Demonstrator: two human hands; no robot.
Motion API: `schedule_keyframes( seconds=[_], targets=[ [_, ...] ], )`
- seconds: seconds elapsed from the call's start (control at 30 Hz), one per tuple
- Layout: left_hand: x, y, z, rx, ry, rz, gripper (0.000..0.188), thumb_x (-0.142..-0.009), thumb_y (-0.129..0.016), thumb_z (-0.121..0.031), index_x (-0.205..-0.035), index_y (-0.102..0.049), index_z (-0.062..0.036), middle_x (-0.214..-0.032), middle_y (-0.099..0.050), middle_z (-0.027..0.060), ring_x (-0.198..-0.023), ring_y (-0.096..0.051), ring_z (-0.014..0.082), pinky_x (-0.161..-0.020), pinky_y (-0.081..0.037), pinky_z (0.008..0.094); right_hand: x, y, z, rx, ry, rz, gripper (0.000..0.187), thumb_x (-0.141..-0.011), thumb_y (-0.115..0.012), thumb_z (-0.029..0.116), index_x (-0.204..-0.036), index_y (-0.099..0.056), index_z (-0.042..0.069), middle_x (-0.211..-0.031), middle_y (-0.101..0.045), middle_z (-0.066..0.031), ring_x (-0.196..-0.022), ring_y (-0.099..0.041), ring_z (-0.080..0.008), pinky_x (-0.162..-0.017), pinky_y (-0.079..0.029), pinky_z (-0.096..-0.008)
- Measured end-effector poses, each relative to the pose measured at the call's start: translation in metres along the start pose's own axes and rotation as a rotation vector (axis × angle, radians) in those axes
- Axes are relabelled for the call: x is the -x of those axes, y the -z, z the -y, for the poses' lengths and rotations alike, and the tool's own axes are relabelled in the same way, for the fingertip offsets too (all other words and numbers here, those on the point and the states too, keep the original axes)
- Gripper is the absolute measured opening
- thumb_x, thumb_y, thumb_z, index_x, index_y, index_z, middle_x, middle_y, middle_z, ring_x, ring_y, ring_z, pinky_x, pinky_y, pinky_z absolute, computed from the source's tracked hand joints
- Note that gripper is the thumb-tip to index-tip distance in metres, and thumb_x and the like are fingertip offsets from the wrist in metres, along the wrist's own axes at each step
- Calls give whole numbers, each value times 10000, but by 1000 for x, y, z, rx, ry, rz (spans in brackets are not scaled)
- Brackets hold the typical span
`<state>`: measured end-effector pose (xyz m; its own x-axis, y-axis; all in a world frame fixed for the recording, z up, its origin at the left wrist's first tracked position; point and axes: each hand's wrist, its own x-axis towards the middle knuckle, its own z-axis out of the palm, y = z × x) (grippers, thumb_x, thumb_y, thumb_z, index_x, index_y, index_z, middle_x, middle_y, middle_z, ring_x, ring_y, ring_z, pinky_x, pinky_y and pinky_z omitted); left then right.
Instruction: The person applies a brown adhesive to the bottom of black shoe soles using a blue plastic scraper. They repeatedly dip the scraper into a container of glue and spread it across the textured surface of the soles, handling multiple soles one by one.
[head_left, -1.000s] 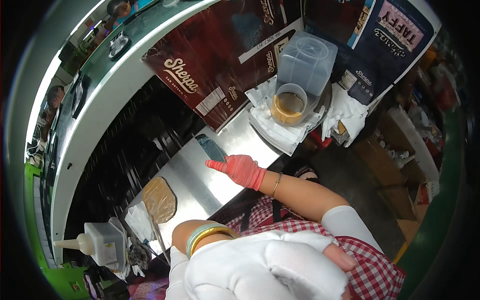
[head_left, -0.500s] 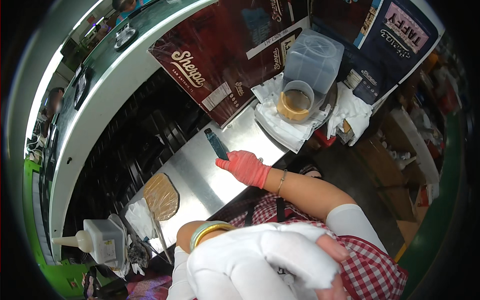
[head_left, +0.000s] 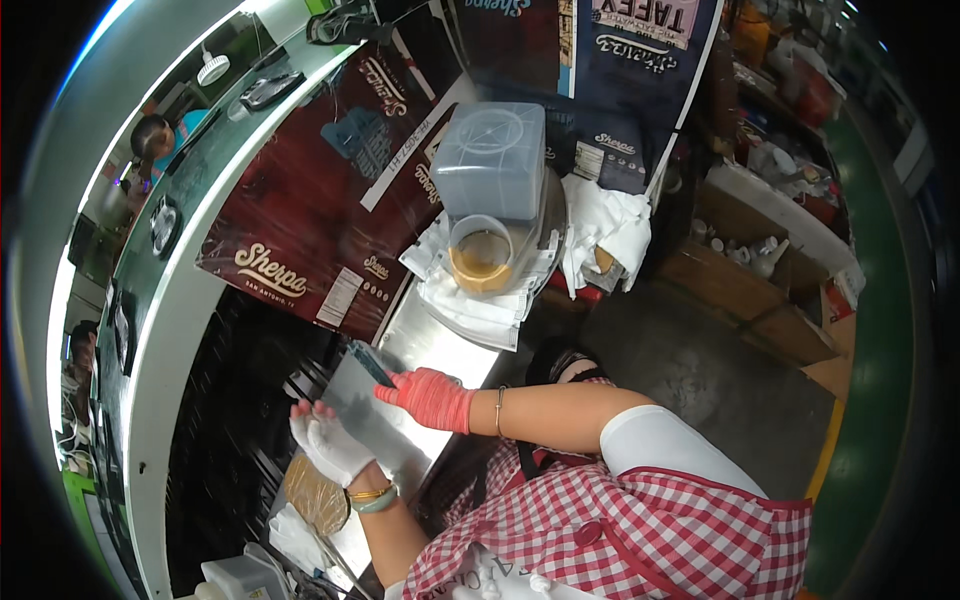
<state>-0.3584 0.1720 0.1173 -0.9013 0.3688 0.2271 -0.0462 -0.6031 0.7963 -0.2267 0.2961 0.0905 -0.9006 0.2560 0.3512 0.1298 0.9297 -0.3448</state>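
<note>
My right hand point(head_left: 430, 400), in a coral-red glove, is closed around a slim, dark teal bar-shaped thing point(head_left: 369, 362). The bar points up and left over the metal bench point(head_left: 405, 450); its exact kind is unclear. My left hand point(head_left: 335, 447) wears a white glove with bare fingertips. Its fingers stretch out past the bench's left edge, with nothing visible in them. Just below this hand lies a flat brown pad wrapped in clear film point(head_left: 315, 495), partly covered by the wrist.
A clear plastic tub point(head_left: 490, 165) and a cup with a tan rim band point(head_left: 480, 258) stand on white papers at the bench's far end. Dark red cartons point(head_left: 300, 230) rise behind. Along the left runs a green-topped counter point(head_left: 140, 265). A whitish bottle point(head_left: 245, 578) is at lower left.
My left hand has gone from close below the camera out to the bench's left edge. The view has turned, and the bar in my right hand now points more to the left.
</note>
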Motion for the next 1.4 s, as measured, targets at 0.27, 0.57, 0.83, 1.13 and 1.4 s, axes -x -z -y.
schedule_keyframes(
  seconds=[0.27, 0.57, 0.83, 1.13, 1.4],
  targets=[
    [17, 16, 41, -84, 242, -134, 465, -863, -453, -135, -1302, -378, -4, -1255, -432, 139, -1092, -459, 262, -944, -378, 379, 9, 2, -1, -95, 276, -72, 435, -818, -462, 129, -1251, -498, 123, -1215, -537, -184, -863, -600, -285, -721, -495, -389],
    [12, 23, 50, 148, 324, 13, 373, -898, -474, -174, -1208, -455, 32, -1148, -506, 146, -1012, -500, 241, -921, -402, 366, 3, 6, 1, -162, 313, -295, 392, -794, -540, 99, -1182, -570, 140, -1197, -554, -134, -1003, -593, -289, -708, -524, -360],
    [16, 11, 45, 93, 325, -26, 302, -913, -450, -139, -1162, -493, 26, -1077, -550, 131, -933, -552, 211, -837, -472, 347, -1, 2, 2, -256, 292, -308, 356, -816, -540, 97, -1168, -581, 132, -1174, -575, -138, -986, -601, -289, -722, -511, -352],
    [25, -6, 26, 29, 476, -88, 115, -858, -536, -22, -973, -544, -31, -890, -567, 81, -712, -548, 149, -664, -495, 286, 58, 96, -45, 20, 73, -457, 380, -780, -639, 31, -1138, -600, 151, -891, -657, -128, -647, -619, -277, -536, -483, -332],
    [28, -2, 32, 63, 536, -49, 144, -865, -518, -29, -1002, -540, 7, -886, -569, 99, -708, -546, 158, -642, -494, 289, 44, 219, -118, 516, 191, -670, 462, -748, -609, -81, -1177, -546, 78, -1083, -652, -135, -744, -644, -268, -659, -503, -315]
  ],
)
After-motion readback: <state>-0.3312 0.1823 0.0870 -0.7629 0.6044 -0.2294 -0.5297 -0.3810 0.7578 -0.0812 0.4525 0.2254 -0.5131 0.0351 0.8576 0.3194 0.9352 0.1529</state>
